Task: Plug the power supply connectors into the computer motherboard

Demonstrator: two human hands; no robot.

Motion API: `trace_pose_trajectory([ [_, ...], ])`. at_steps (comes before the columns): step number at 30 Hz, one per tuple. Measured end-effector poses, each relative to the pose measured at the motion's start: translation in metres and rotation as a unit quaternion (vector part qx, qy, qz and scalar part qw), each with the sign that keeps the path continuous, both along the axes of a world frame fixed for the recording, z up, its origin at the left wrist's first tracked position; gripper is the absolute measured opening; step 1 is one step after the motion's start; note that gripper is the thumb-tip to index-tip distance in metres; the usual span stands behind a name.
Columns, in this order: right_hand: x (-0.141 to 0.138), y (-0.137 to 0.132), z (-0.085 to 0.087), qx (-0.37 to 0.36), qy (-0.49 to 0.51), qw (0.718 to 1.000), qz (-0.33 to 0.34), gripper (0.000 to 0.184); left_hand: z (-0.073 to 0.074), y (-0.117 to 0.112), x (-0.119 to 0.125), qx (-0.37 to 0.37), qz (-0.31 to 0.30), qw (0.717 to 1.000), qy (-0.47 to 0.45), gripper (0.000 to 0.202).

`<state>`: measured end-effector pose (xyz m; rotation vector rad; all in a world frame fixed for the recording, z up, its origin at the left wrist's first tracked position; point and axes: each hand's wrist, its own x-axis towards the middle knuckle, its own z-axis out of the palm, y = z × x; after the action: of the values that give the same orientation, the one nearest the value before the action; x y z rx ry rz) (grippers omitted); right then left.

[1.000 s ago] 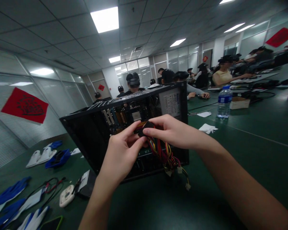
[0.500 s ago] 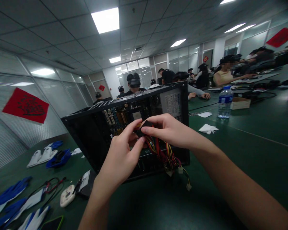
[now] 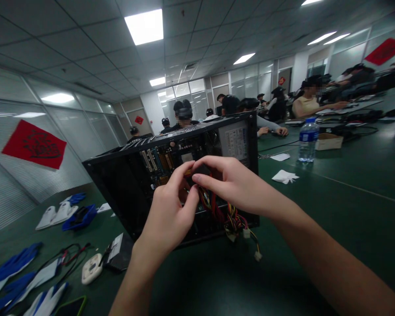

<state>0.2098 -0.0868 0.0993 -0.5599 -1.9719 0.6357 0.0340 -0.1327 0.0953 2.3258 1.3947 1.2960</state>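
Head view: the upper end of a cable bundle is enclosed between the two bare hands, before the open side of a black computer case. By the right hand the bundle's dark end is gripped, thumb and forefinger bent close about it. The left hand is half curled beside it, a narrow gap left between thumb and forefinger; whether anything is held there cannot be told, as the inner fingers are hidden. Below the right hand the wires are hung loose over the case's lower edge, white connectors at their ends. Part of the circuit board is blocked by the hands. On the green tabletop, a white rounded object and blue-and-white gloves are seen to the left — a water bottle and a small carton to the right.
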Motion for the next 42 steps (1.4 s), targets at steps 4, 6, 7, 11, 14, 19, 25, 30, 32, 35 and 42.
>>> trace_pose_trajectory([
  [4,0.003,-0.002,0.002,0.003,0.006,1.0,0.001,0.022,0.001,-0.002,0.001,0.001,-0.014,1.0,-0.026,0.045],
  [6,0.004,0.0,0.002,-0.006,0.012,1.0,0.016,0.024,0.001,-0.002,0.0,0.0,-0.02,0.999,-0.034,0.045],
  [7,0.004,0.002,0.001,-0.011,0.016,1.0,0.023,0.024,0.001,-0.001,0.0,-0.003,-0.022,0.999,-0.037,0.045],
  [11,0.003,0.005,0.001,-0.028,0.034,0.998,0.042,0.024,0.002,0.0,-0.005,-0.033,-0.037,0.997,-0.053,0.044],
  [14,0.001,0.004,0.0,-0.029,0.047,0.997,0.045,0.024,0.002,0.001,-0.008,-0.05,-0.05,0.995,-0.07,0.044],
  [19,0.001,0.004,-0.001,-0.024,0.064,0.997,0.04,0.024,0.001,-0.001,-0.006,-0.051,-0.049,0.995,-0.074,0.046],
  [25,0.001,0.004,-0.002,-0.018,0.05,0.998,0.029,0.024,0.002,-0.002,-0.003,-0.046,-0.045,0.996,-0.053,0.05],
  [30,-0.002,-0.005,-0.001,0.009,0.018,1.0,-0.009,0.016,0.001,0.001,-0.006,-0.035,-0.039,0.998,-0.031,0.049],
  [32,-0.004,-0.006,-0.002,-0.001,0.009,1.0,-0.001,0.018,-0.001,0.003,-0.007,-0.03,-0.036,0.999,-0.021,0.048],
  [35,-0.006,-0.003,-0.003,-0.019,0.012,1.0,0.02,0.025,-0.002,0.005,-0.008,-0.016,-0.029,0.999,-0.007,0.05],
  [42,-0.007,0.013,-0.009,-0.044,0.038,0.997,0.049,0.022,0.0,0.006,-0.007,0.061,0.022,0.997,0.033,0.048],
])
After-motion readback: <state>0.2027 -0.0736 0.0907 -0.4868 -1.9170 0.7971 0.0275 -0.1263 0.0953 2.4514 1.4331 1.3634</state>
